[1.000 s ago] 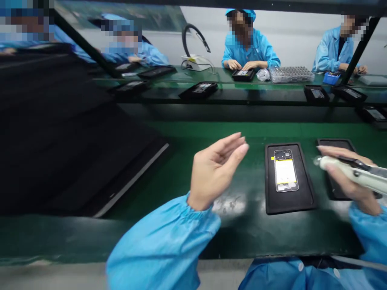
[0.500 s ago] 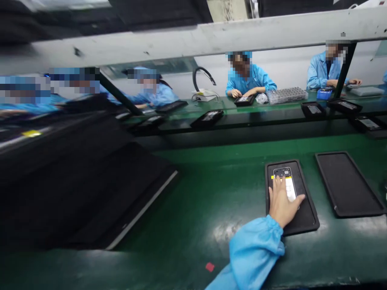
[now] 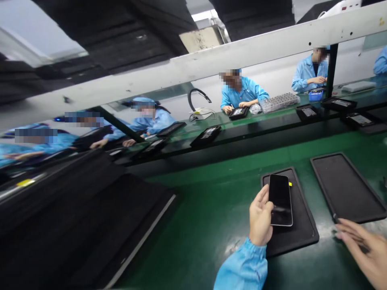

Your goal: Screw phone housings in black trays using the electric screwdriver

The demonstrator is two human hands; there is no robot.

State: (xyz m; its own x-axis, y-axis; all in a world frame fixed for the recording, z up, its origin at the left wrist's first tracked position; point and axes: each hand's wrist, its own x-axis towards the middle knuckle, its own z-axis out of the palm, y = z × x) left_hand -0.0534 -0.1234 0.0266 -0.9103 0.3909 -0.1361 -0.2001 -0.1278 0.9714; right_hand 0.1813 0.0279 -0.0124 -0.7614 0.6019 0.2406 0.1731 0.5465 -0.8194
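My left hand (image 3: 260, 217) grips a phone (image 3: 280, 199) by its left edge and holds it just above a black tray (image 3: 304, 235), its dark glossy side facing up. A small yellow tab sticks out at the phone's upper right. My right hand (image 3: 364, 251) enters at the bottom right, fingers stretched out and apart, holding nothing, close to the near corner of a second, bare black tray (image 3: 344, 187).
Both trays lie on a green conveyor belt (image 3: 211, 209). A large black slab (image 3: 75, 217) covers the left. Beyond a dark divider, a far bench carries several black trays with phones; several people in blue coats work there. A white beam crosses overhead.
The phone lay in the tray with its open inside up under my left hand; now it is lifted and flipped dark side up. My right hand came back into view, without the tool.
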